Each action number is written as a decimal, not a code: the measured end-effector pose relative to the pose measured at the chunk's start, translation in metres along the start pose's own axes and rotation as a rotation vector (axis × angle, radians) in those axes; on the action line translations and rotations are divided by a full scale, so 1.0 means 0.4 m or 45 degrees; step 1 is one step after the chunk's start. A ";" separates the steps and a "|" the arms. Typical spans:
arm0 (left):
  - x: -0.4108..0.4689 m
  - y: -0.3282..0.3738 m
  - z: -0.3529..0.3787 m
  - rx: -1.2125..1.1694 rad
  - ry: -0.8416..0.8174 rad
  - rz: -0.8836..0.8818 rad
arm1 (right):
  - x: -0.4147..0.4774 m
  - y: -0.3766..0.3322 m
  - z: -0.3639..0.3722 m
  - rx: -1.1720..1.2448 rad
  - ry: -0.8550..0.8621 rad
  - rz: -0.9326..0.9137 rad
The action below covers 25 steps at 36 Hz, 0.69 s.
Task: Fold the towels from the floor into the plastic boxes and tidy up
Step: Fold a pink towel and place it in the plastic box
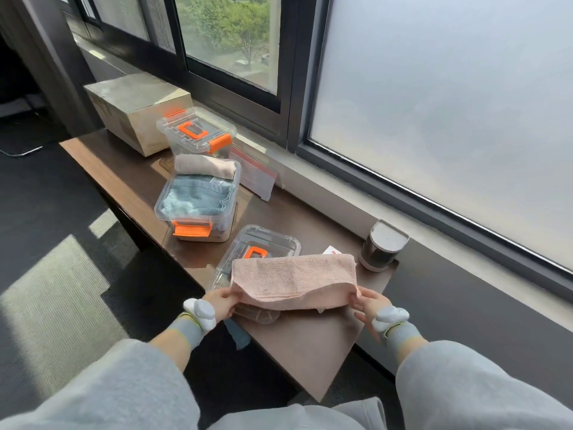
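A pink towel (294, 279), folded into a long strip, lies over a clear plastic lid with an orange handle (263, 243) on the brown table. My left hand (221, 302) pinches the towel's left end and my right hand (367, 301) pinches its right end. Further back stands an open clear box (198, 212) with an orange latch, holding a folded blue towel (195, 195) and a rolled beige towel (204, 166). Behind it is a closed clear box (197, 131) with an orange handle. A bit of blue cloth (238, 335) hangs off the table edge under my left wrist.
A cardboard box (136, 107) sits at the table's far end. A clear zip bag with papers (257, 173) leans by the windowsill. A grey cylindrical device (383, 246) stands at the right near the sill. Dark carpet (55, 243) lies left of the table.
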State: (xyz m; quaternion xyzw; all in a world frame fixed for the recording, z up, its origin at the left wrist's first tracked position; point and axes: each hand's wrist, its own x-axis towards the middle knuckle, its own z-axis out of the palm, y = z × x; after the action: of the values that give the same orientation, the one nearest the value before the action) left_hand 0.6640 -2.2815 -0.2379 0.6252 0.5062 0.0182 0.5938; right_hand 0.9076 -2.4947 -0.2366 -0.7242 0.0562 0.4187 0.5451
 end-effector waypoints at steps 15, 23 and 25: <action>0.061 0.067 0.008 0.308 0.321 -0.057 | 0.110 -0.109 0.027 -0.530 0.193 -0.482; 0.132 0.044 -0.006 0.453 0.241 -0.229 | 0.162 -0.127 0.092 -0.686 0.338 -0.363; 0.145 0.040 -0.012 0.475 0.238 -0.222 | 0.170 -0.132 0.102 -0.738 0.358 -0.327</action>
State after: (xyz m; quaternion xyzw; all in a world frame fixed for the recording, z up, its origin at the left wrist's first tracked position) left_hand 0.6990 -2.2366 -0.2578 0.6735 0.6058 -0.0692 0.4179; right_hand 0.9577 -2.4138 -0.2450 -0.9007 -0.0822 0.2413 0.3519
